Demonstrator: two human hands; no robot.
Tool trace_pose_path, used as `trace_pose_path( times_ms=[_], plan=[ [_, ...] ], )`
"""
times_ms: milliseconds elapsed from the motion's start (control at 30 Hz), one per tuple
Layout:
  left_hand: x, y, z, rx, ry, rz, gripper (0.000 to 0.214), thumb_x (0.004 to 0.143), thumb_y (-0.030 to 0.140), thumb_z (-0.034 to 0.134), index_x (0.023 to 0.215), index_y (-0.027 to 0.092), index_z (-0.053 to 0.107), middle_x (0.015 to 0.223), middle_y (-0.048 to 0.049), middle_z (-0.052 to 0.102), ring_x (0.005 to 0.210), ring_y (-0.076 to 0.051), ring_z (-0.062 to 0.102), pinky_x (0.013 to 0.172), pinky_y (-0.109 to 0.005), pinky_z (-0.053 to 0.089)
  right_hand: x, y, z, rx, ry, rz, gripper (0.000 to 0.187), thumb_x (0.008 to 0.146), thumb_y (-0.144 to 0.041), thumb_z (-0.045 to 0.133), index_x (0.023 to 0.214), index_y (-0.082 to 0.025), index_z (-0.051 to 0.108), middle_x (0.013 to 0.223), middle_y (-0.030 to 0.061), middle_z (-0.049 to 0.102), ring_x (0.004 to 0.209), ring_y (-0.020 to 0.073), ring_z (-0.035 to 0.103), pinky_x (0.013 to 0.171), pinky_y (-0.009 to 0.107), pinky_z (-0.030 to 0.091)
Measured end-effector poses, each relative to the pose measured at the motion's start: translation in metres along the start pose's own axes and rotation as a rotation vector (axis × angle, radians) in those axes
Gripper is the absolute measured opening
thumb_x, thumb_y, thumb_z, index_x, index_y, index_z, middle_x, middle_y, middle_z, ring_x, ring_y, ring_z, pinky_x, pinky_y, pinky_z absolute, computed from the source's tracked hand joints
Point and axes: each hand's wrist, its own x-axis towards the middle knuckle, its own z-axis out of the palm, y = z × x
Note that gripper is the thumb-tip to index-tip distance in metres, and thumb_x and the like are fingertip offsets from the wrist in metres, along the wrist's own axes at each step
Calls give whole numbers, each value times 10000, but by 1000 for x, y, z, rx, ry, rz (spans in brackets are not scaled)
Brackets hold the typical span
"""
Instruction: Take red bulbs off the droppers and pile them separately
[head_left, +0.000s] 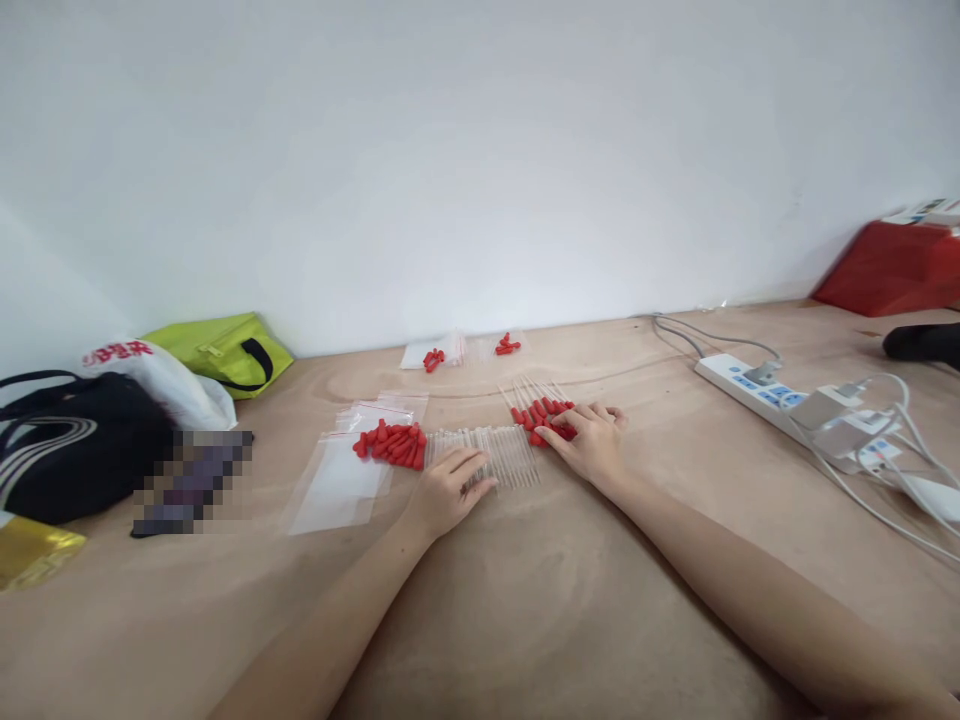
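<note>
A row of thin glass dropper tubes (514,460) lies side by side on the table. My left hand (446,490) rests over the left part of this row, fingers loosely bent and the thumb apart. Farther right, several glass droppers with red rubber bulbs (537,412) fan out, their tubes toward the wall. My right hand (592,442) is at these bulbs, its thumb and forefinger closed around one; the fingers partly hide it. Left of the tubes, a heap of loose red rubber bulbs (394,443) lies on clear zip bags (334,490).
Near the wall lie two small bags (416,355) with red bulbs on them. A white power strip (757,390) with chargers and cables stands at right. A red bag (892,268) is at far right. A black bag (82,440) and a lime-green bag (225,345) sit at left.
</note>
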Motion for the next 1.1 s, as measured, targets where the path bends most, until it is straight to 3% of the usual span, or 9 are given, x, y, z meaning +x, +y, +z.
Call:
trace_pose_path(
  times_ms=[267, 433, 667, 800, 933, 1100],
  plan=[
    [1, 0, -10, 22, -181, -4, 307, 762, 395, 572, 1006, 213, 612, 1047, -77, 625, 1023, -228, 547, 876, -430, 438, 3, -3, -3, 35, 7, 48, 313, 812, -447, 445, 739, -227, 655, 784, 29, 646, 806, 170, 508, 837, 359, 174],
    [-4, -7, -12, 41, -259, -57, 320, 780, 393, 541, 1049, 227, 592, 1081, -68, 617, 1080, -236, 520, 962, -504, 343, 23, -19, -2, -13, -151, 47, 248, 803, -391, 462, 753, -246, 657, 816, 31, 644, 862, 194, 492, 838, 389, 181],
    [-6, -8, -14, 58, -193, -38, 319, 772, 390, 555, 1035, 213, 596, 1092, -80, 605, 1110, -246, 491, 959, -488, 357, 57, -49, 25, -203, -450, 126, 233, 746, -340, 497, 767, -173, 659, 920, 121, 633, 948, 277, 476, 800, 443, 235],
    [-7, -8, -14, 74, -98, -25, 286, 781, 345, 553, 1021, 195, 595, 1084, -86, 595, 1119, -249, 472, 951, -478, 372, 68, -57, 34, -236, -530, 175, 199, 713, -277, 522, 785, -144, 651, 888, 142, 638, 964, 290, 485, 805, 448, 239],
    [-8, -11, -13, 100, -55, -34, 275, 813, 277, 503, 1075, 212, 559, 1117, -80, 563, 1131, -233, 453, 945, -442, 389, 66, -57, 24, -210, -473, 146, 199, 750, -250, 464, 796, -142, 625, 917, 133, 629, 944, 271, 495, 789, 419, 247],
    [-7, -10, -12, 168, 45, -108, 460, 813, 273, 495, 1253, 187, 393, 1225, -123, 465, 1180, -241, 402, 973, -419, 368, 33, -37, -3, -12, -184, -166, 207, 836, -199, 365, 877, -166, 565, 887, 75, 637, 869, 196, 509, 803, 358, 237]
  ],
)
